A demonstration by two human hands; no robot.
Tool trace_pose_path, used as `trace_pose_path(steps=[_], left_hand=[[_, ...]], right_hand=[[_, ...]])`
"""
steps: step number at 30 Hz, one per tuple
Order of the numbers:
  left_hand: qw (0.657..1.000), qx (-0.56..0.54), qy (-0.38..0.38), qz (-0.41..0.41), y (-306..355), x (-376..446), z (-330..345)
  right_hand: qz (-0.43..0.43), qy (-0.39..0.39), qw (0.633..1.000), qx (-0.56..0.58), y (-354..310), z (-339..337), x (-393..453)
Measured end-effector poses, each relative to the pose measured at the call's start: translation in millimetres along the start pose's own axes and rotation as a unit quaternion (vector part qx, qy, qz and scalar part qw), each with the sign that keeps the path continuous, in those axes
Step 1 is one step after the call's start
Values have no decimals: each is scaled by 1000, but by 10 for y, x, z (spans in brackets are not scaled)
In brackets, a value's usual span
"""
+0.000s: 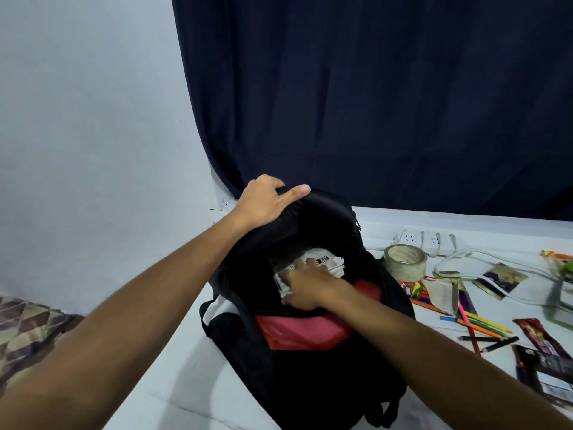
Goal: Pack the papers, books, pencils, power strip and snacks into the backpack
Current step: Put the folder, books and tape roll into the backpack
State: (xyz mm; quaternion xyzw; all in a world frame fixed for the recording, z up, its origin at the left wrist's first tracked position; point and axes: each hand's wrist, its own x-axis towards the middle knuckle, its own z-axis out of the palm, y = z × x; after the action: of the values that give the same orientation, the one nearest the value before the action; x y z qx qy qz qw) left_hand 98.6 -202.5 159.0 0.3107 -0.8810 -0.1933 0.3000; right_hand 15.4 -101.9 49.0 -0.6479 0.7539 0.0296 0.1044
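Right now the papers (310, 262) are going into the backpack (310, 352) at the desk's (465, 221) left edge: left hand (263, 201) grips its top, right hand (307, 288) clutches the sheets inside. Next, probably the pencils (483, 328), near the right edge

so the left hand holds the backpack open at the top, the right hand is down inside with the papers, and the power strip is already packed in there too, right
Not quite. The head view shows the power strip lying on the table behind the tape roll, not packed. The rest holds: the left hand grips the backpack top and the right hand is inside on the papers.
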Motion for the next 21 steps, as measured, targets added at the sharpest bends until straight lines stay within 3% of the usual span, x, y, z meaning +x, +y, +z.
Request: trace_pose_path(steps=[3,8,15,21], left_hand=[[1000,3,4,-1,-18,-26,-5],[1000,8,14,5,-81,-66,-35],[1000,1,21,23,-94,-99,-6],[998,-4,45,49,-80,-52,0]], right_hand=[[28,-67,997,-22,-146,138,171],[19,-2,997,-74,-214,269,183],[25,75,997,13,-67,323,142],[58,52,997,-7,345,235,9]])
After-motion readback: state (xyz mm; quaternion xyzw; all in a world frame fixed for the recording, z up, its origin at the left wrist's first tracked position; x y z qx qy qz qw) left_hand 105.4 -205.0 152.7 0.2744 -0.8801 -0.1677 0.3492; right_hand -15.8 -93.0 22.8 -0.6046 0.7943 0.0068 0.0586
